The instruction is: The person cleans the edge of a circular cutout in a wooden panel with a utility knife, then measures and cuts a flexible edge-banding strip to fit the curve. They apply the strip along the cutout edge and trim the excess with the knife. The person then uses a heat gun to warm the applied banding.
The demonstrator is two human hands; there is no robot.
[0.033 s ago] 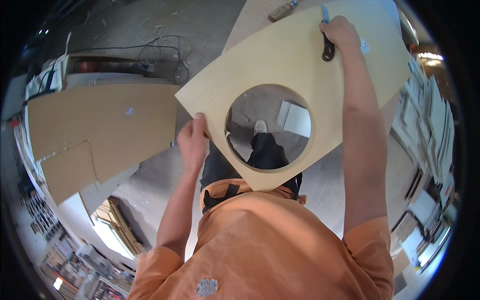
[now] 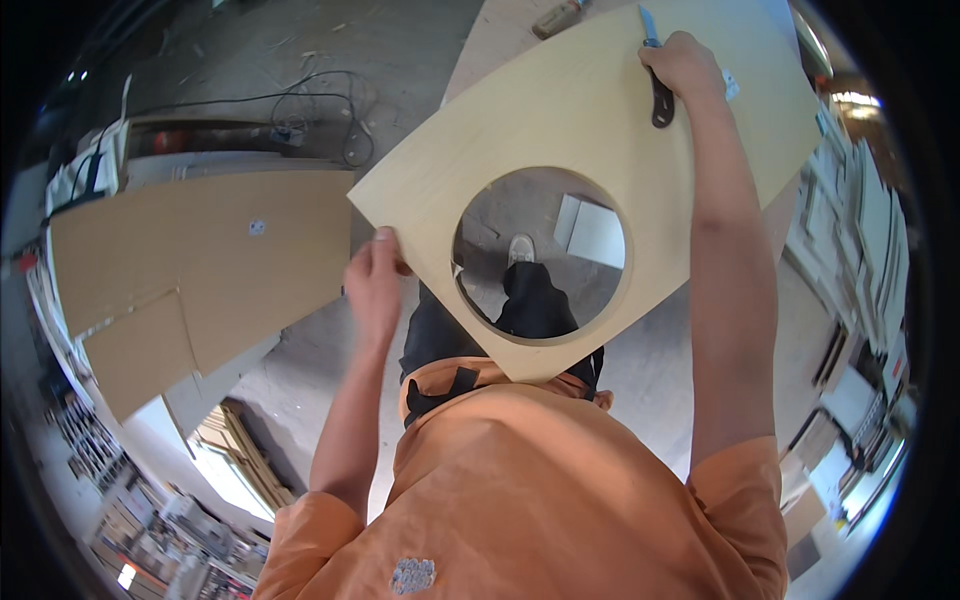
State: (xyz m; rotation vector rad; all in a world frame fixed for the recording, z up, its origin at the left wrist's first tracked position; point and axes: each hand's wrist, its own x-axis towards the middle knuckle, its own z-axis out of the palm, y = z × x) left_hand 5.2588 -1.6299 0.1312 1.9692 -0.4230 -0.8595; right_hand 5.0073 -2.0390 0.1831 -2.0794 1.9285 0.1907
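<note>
A pale plywood panel (image 2: pixel 560 120) with a big round cut-out lies slanted in front of me, its near corner against my waist. My right hand (image 2: pixel 685 65) is closed around a knife (image 2: pixel 661 100) with a dark handle, over the far part of the panel. The knife's short blade points away from me. At the panel's left edge, my left hand (image 2: pixel 375 295) pinches the wood near the corner; some of its fingers are hidden. A small white sticker (image 2: pixel 731 84) shows beside my right wrist.
Past the panel's far edge lies a wooden-handled tool (image 2: pixel 558 18). A large brown board (image 2: pixel 220 240) is at the left, with a dark cable (image 2: pixel 350 110) on the floor behind it. White boards (image 2: pixel 850 240) are stacked at the right. My shoe (image 2: pixel 521 249) shows through the cut-out.
My left hand has shifted slightly left at the panel's edge. The knife has tilted a little in my right hand, which stays nearly in place.
</note>
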